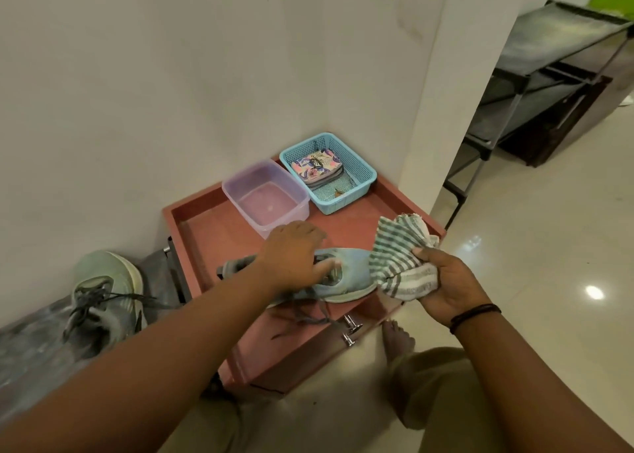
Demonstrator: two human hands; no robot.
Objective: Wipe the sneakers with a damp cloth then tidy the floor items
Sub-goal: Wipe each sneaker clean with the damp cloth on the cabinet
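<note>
Sneaker [346, 281] and cloth [399, 257] in hand

Cabinet top [212, 236]: a raised rim runs round it; the back-left stretch of red surface lies bare.
Back right corner: the blue mesh basket [356, 169] fills it, hard against the wall corner.
Back edge, middle: the clear plastic tub [247, 185] sits just beside the basket, leaving almost no gap between them.
Front edge: the blue sneaker [346, 281], gripped by the left hand [291, 260], blocks the middle; its laces hang over the front by the metal handles [351, 329].
Front right corner: the right hand [442, 281] and its striped cloth [398, 257] occupy it.
Left of cabinet: a second sneaker [103, 288] lies on a lower surface by the wall.
Right of cabinet: open tiled floor [531, 246], up to the dark shoe rack [535, 85].
</note>
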